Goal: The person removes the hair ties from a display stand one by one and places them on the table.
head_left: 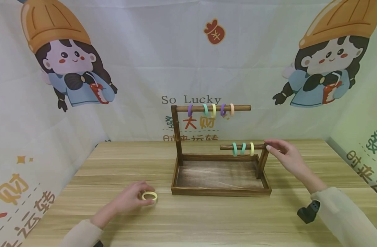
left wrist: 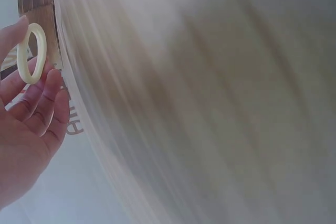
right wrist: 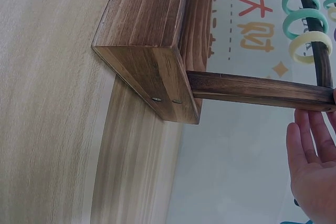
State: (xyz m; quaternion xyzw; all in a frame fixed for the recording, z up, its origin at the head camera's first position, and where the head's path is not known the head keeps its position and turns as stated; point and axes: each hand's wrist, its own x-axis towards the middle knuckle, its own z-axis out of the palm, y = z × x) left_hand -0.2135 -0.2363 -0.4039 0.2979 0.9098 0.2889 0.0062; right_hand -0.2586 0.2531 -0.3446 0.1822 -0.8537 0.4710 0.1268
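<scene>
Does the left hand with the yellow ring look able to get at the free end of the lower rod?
Probably yes. The left hand pinches the yellow ring beside the tray; the lower rod ends open leftward. The tall post stands nearby.

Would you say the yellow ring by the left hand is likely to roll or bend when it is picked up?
The ring looks thin and small, so probably light. It lies flat on the table, so rolling seems unlikely unless stood on edge. In the left hand it keeps an oval outline, perhaps slightly flexible.
</scene>
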